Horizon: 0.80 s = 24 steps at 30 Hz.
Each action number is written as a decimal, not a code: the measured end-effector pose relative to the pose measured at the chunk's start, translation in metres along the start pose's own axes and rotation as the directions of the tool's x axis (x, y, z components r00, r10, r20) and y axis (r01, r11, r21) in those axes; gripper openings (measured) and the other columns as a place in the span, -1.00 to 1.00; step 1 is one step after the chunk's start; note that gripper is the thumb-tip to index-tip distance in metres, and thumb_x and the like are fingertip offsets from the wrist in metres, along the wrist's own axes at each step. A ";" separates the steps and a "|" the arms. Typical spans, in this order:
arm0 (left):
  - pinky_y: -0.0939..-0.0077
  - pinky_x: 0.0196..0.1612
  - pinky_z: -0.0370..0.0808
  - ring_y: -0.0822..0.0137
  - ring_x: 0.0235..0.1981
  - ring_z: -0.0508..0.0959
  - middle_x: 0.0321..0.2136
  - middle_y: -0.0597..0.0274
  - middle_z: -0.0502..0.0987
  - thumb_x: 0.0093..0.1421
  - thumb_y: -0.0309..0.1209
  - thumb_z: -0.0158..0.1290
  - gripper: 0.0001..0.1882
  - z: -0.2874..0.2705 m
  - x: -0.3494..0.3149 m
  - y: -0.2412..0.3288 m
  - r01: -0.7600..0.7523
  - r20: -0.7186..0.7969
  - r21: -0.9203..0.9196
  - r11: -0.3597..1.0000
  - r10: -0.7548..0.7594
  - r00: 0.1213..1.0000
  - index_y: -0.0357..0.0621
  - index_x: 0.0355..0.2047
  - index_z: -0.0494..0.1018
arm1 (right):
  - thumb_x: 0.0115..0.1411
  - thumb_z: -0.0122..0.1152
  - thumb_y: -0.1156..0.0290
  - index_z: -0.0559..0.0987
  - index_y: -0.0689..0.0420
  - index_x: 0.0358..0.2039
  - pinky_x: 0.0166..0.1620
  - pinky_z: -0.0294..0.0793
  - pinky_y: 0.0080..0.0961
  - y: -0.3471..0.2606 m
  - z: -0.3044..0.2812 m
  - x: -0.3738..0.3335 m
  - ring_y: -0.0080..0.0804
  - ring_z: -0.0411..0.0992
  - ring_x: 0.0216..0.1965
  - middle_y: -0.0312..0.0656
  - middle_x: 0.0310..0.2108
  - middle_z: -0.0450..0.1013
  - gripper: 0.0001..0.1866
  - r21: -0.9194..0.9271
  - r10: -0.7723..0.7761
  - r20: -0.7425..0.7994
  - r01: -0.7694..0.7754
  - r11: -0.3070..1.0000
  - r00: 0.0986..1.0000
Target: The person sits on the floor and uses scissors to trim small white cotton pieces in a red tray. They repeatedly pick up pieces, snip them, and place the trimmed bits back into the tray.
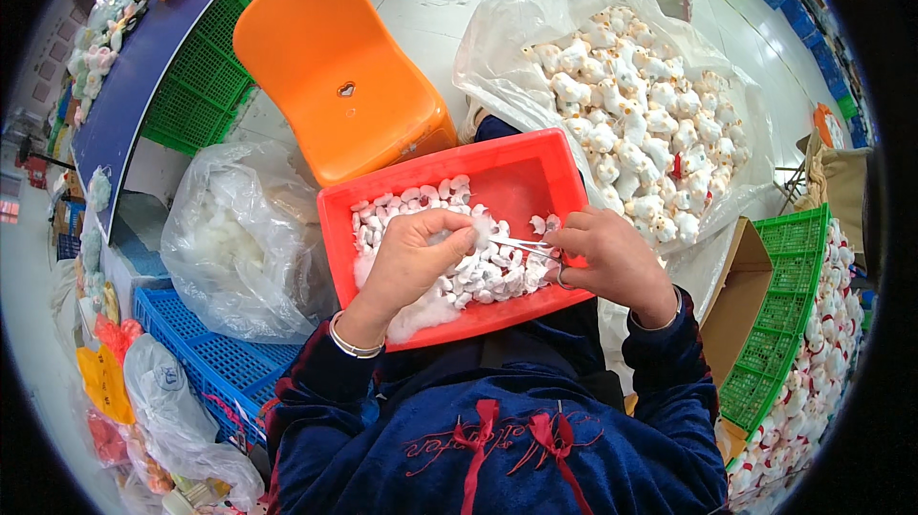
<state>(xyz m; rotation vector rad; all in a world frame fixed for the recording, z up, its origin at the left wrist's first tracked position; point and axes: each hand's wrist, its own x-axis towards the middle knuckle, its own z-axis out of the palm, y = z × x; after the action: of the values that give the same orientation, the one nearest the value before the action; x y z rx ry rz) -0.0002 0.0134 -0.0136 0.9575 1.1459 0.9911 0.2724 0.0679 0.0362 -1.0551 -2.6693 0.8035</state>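
My left hand (421, 252) is closed in a pinch over the red tray, its fingertips on a small white plush piece (485, 225). My right hand (612, 262) grips silver forceps (521, 244) with ring handles. The tips of the forceps reach left to the white piece; whether they are inside it is too small to tell. Beneath both hands, the red plastic tray (435, 335) rests at my lap, holding many small curved white pieces (488, 283). A tuft of white stuffing (421, 316) lies at the tray's near left corner, below my left wrist.
Beyond the tray stands an orange plastic chair (325, 65). A large clear bag (497, 46) of white plush bodies (631, 123) lies to the right. At left sit a bag of stuffing (234, 238) and a blue crate (215, 348); green crates (779, 314) stand right.
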 end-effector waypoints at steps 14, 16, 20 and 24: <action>0.70 -0.34 0.47 0.65 -0.42 0.52 -0.42 0.37 0.63 0.25 -0.50 0.17 -0.85 0.005 -0.005 -0.002 -0.246 -0.012 0.410 0.879 0.275 0.961 -0.28 -0.20 0.61 | -0.11 0.53 0.28 0.63 0.12 -0.07 0.06 0.38 -0.26 -0.006 -0.011 0.000 -0.12 0.40 0.01 -0.16 -0.15 0.50 -0.47 -0.021 0.014 -0.058 -0.015 1.000 0.998; 0.70 -0.33 0.47 0.65 -0.42 0.52 -0.42 0.39 0.63 0.26 -0.48 0.18 -0.84 0.004 -0.004 -0.005 -0.222 -0.077 0.381 0.897 0.270 0.960 -0.28 -0.19 0.61 | -0.09 0.50 0.27 0.64 0.10 -0.08 0.02 0.38 -0.28 -0.004 -0.010 0.000 -0.15 0.42 -0.02 -0.18 -0.17 0.52 -0.50 -0.046 0.048 0.000 -0.048 0.998 0.999; 0.72 -0.35 0.46 0.66 -0.43 0.51 -0.40 0.41 0.63 0.29 -0.46 0.19 -0.83 0.004 -0.005 -0.004 -0.143 -0.128 0.188 0.972 0.169 0.977 -0.29 -0.16 0.61 | -0.05 0.45 0.28 0.67 0.08 -0.12 -0.06 0.36 -0.31 -0.002 -0.008 -0.003 -0.20 0.47 -0.09 -0.22 -0.26 0.54 -0.58 -0.062 0.091 0.067 -0.087 0.994 0.994; 0.75 -0.39 0.41 0.69 -0.45 0.48 -0.42 0.42 0.61 0.30 -0.48 0.18 -0.83 0.004 -0.004 -0.004 -0.081 -0.064 0.044 0.996 0.084 0.994 -0.30 -0.14 0.61 | -0.05 0.42 0.32 0.68 0.08 -0.17 -0.10 0.36 -0.28 -0.004 -0.004 -0.003 -0.20 0.49 -0.13 -0.22 -0.31 0.54 -0.63 -0.015 0.100 0.093 -0.099 0.995 0.991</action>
<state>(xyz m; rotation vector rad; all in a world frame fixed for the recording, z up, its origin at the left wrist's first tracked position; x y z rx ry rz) 0.0034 0.0081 -0.0155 1.0181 1.1934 1.0763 0.2734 0.0651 0.0421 -1.1895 -2.7186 0.8798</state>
